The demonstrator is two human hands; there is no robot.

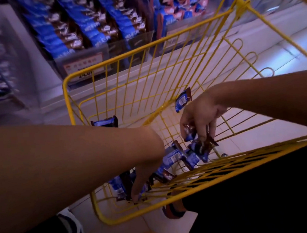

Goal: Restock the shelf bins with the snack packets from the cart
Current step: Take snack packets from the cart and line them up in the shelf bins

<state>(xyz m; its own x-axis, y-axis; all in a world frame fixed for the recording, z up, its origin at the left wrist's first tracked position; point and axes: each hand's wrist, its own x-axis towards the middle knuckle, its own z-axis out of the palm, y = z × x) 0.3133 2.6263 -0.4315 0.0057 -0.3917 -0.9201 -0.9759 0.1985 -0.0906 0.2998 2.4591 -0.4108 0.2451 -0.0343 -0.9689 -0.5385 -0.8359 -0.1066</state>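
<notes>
Both hands reach inside the yellow cart (105, 67). The right hand (199, 117) pinches snack packets (200, 145). The left hand (144, 175) fingers curl onto packets (118, 185) at the cart's floor.

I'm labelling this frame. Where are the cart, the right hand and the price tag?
cart (147, 49), head view, on its yellow top rim.
right hand (199, 113), head view, on the back of the hand.
price tag (84, 66), head view, on its blurred face.

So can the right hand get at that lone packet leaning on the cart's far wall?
Probably yes: the packet stands just beyond the right hand, nothing between, though its fingers already hold packets.
</notes>
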